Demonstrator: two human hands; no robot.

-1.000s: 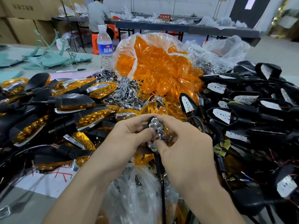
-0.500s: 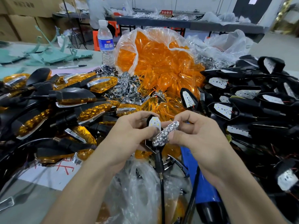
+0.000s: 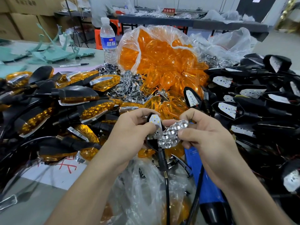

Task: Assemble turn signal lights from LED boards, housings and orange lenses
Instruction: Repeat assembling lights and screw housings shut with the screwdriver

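Observation:
My left hand (image 3: 129,133) grips a black housing (image 3: 150,140) with a white LED board (image 3: 155,122) showing inside it; its threaded stem and black cable hang down. My right hand (image 3: 206,135) pinches a chrome honeycomb reflector (image 3: 172,133), tilted, its lower end touching the housing's right edge. Behind them a clear bag of orange lenses (image 3: 160,62) spills open. Finished orange-lensed lights (image 3: 78,96) are heaped at the left. Black housings with bare LED boards (image 3: 243,98) are piled at the right.
Loose chrome reflectors (image 3: 126,85) lie between the piles. A water bottle (image 3: 108,41) stands behind, a marker (image 3: 73,64) beside it. A crumpled clear plastic bag (image 3: 138,192) and a blue tool (image 3: 206,184) lie below my hands. A person sits at a far table.
A second ago the reflector sat on the housing under both thumbs. My right hand has since swung it off to the right, exposing the LED board. The view has dipped slightly.

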